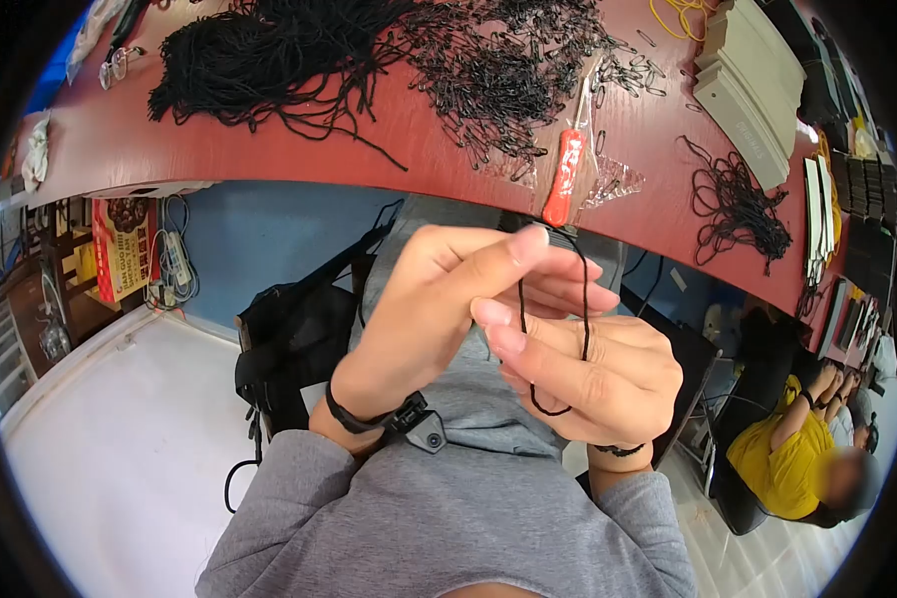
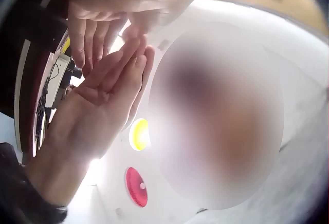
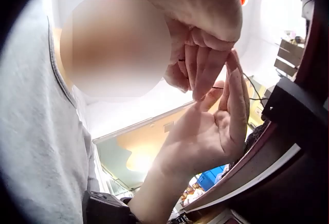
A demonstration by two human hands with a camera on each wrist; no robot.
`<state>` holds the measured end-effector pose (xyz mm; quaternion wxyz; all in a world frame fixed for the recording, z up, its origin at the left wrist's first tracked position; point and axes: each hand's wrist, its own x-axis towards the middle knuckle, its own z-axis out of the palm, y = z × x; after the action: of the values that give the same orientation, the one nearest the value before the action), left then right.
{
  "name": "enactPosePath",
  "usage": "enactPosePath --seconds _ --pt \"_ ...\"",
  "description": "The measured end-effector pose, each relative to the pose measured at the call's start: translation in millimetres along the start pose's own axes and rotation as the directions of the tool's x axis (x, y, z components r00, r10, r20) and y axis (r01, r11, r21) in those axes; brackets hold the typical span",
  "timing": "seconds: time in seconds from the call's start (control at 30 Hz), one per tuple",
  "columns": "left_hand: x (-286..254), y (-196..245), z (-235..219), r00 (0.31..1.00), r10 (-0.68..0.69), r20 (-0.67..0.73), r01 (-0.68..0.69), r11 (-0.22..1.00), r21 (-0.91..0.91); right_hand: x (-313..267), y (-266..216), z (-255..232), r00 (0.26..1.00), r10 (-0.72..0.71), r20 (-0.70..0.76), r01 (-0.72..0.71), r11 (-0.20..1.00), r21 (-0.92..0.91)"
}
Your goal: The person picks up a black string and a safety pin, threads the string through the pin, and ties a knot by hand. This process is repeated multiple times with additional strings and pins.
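A thin black cord runs in a loop between my two hands above my lap. My left hand holds the cord between its thumb and fingers, the fingers fairly straight behind it. Close beside it, my right hand pinches the cord with thumb and index fingertip. One strand passes over the right hand's fingers and bends below them. In the right wrist view, a short bit of cord shows between the hands. The exact pinch points are partly hidden by the fingers.
On the red table lie a heap of black cords, a pile of small black pins, a red-handled tool on clear plastic, and a tangle of cord. A grey box stands right. A person in yellow sits beyond.
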<state>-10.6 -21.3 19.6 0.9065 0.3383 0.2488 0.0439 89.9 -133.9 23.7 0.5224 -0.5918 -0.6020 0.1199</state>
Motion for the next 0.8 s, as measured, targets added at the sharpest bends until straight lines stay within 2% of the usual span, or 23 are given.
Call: enactPosePath --seconds 0.03,0.1,0.23,0.3,0.53,0.8 --pt "1.3 1.8 -3.9 1.0 -0.001 0.001 0.001 1.0 -0.001 -0.8 -0.1 0.3 1.0 0.001 0.001 -0.001 1.0 -0.001" --pt "3.2 3.2 -10.6 0.995 -0.091 0.04 0.096 0.983 -0.159 -3.9 0.9 2.8 1.0 -0.003 -0.019 0.002 0.999 -0.045" --pt "7.6 2.6 -8.4 0.998 -0.048 -0.05 0.044 0.996 -0.079 -14.1 4.4 0.8 0.998 -0.035 0.052 0.04 0.996 -0.084" --pt "8.9 2.6 -7.9 0.997 -0.06 -0.048 0.054 0.993 -0.108 -18.2 10.3 0.0 0.983 -0.125 0.133 0.143 0.981 -0.132" --pt "12.7 4.0 -7.8 0.998 -0.057 -0.024 0.051 0.979 -0.198 -20.6 8.2 -2.2 0.973 -0.127 0.195 0.148 0.984 -0.102" --pt "16.4 3.0 -9.1 0.998 0.021 -0.066 -0.031 0.987 -0.155 -25.4 10.9 -2.4 0.967 -0.132 0.218 0.157 0.982 -0.103"
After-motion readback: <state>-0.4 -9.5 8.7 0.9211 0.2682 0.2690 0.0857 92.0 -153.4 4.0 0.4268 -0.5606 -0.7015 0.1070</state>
